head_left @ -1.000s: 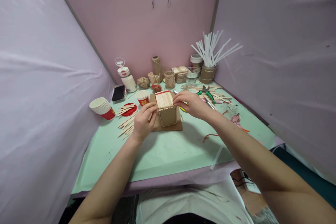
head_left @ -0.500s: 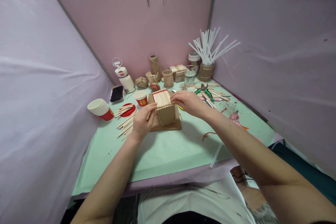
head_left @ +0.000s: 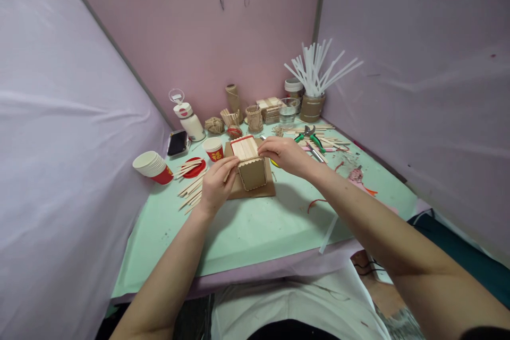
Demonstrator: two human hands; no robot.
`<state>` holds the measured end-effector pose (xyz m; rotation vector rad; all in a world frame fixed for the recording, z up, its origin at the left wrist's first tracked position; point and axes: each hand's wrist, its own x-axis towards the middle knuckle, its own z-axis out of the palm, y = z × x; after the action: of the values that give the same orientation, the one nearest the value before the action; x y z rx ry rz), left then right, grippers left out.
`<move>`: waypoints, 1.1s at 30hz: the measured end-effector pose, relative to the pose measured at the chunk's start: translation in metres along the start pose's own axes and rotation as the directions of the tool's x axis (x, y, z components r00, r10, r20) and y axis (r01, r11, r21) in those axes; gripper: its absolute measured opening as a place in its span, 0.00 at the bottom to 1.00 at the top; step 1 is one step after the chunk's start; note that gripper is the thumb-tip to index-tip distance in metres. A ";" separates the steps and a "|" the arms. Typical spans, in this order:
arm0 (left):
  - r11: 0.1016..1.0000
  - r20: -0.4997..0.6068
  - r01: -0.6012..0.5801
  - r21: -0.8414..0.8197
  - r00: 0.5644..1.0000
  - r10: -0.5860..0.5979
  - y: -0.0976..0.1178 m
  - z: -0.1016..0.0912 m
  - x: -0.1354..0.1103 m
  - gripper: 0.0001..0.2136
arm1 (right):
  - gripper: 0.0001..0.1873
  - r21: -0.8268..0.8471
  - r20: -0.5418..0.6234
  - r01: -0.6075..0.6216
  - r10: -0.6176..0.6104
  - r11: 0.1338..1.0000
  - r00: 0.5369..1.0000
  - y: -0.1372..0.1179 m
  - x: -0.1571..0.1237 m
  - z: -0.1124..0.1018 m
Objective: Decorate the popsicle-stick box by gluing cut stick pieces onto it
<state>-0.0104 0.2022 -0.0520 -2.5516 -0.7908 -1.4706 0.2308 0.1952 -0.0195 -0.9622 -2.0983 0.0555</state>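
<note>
A small model house (head_left: 253,176) of cardboard and craft sticks stands on a brown cardboard base (head_left: 239,191). Its stick roof (head_left: 244,149) has a red strip along the far edge, and a thin brown line follows the near edge between my hands. My left hand (head_left: 217,180) pinches the near left corner of the roof, thumb and fingers together. At the near right corner, my right hand (head_left: 285,153) also has its fingertips closed on the edge. Whether a thin cord is between the fingers is too small to tell. A yellow-handled tool (head_left: 274,163) lies partly hidden under my right hand.
On the left are stacked paper cups (head_left: 153,167), loose craft sticks (head_left: 193,188), a red lid (head_left: 195,169) and one paper cup (head_left: 214,149). Green-handled pliers (head_left: 311,139) lie among sticks on the right. Behind stand a bottle (head_left: 190,122), twine (head_left: 215,125) and glue sticks (head_left: 314,66).
Both hands stay at the roof's near corners with almost no movement. The whole view has shifted very slightly; the house stands where it was.
</note>
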 end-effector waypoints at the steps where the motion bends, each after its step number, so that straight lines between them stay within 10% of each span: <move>1: 1.000 -0.005 -0.003 0.009 1.000 0.003 0.001 0.000 0.000 0.11 | 0.10 0.004 -0.001 0.001 -0.001 1.000 1.000 0.000 0.000 0.000; 33: 1.000 0.006 -0.007 0.024 1.000 0.007 0.002 -0.005 -0.004 0.12 | 0.09 0.114 0.020 0.008 -0.010 0.993 1.000 0.001 -0.016 -0.002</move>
<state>-0.0150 0.1978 -0.0523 -2.5394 -0.7944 -1.4436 0.2390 0.1850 -0.0297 -0.8871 -2.0944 0.1790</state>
